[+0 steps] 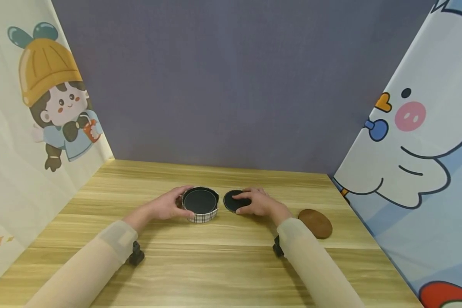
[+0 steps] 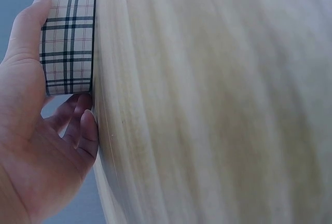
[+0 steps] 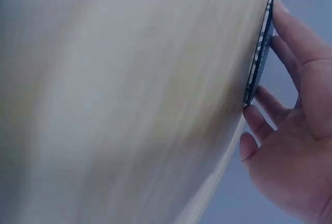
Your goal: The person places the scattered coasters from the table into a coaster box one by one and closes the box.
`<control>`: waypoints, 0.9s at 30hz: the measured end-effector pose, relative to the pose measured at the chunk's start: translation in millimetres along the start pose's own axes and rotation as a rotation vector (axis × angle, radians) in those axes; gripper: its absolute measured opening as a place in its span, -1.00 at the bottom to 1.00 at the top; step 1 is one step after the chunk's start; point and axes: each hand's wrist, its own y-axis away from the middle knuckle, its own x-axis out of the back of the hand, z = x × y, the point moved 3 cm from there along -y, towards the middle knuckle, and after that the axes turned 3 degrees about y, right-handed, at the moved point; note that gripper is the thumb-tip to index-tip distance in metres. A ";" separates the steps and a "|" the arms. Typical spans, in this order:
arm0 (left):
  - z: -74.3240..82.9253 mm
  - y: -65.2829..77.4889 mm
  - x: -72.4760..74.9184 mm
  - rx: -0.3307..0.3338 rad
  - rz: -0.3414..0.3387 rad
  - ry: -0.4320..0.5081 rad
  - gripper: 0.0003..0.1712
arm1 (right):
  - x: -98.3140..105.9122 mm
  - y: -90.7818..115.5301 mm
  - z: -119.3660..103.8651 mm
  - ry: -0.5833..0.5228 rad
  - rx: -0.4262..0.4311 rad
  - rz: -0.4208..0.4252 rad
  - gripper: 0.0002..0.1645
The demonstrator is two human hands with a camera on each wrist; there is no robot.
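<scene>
A round coaster holder (image 1: 203, 218) with white-and-black plaid sides stands on the table, with a black stitched disc (image 1: 200, 201) filling its top. My left hand (image 1: 169, 206) grips the holder from its left side; the thumb lies along the plaid wall (image 2: 67, 37) in the left wrist view. Just right of the holder, my right hand (image 1: 259, 202) pinches a thin black round coaster (image 1: 231, 201) by its rim. Seen edge-on in the right wrist view, the coaster (image 3: 261, 47) has a light patterned side facing the table and lies close over it.
A brown rounded disc (image 1: 316, 224) lies on the wooden table (image 1: 208, 269), near my right forearm. A grey-blue panel (image 1: 223, 85) rises behind the table. Cartoon-printed sheets flank both sides.
</scene>
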 end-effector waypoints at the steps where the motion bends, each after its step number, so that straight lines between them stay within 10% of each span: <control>1: 0.2 0.2 0.2 0.004 -0.002 0.002 0.26 | -0.4 2.5 0.6 -0.002 0.004 -0.006 -0.27; 27: -0.2 0.1 0.0 0.004 -0.004 0.002 0.25 | -8.1 70.2 4.2 0.006 0.099 -0.034 -0.29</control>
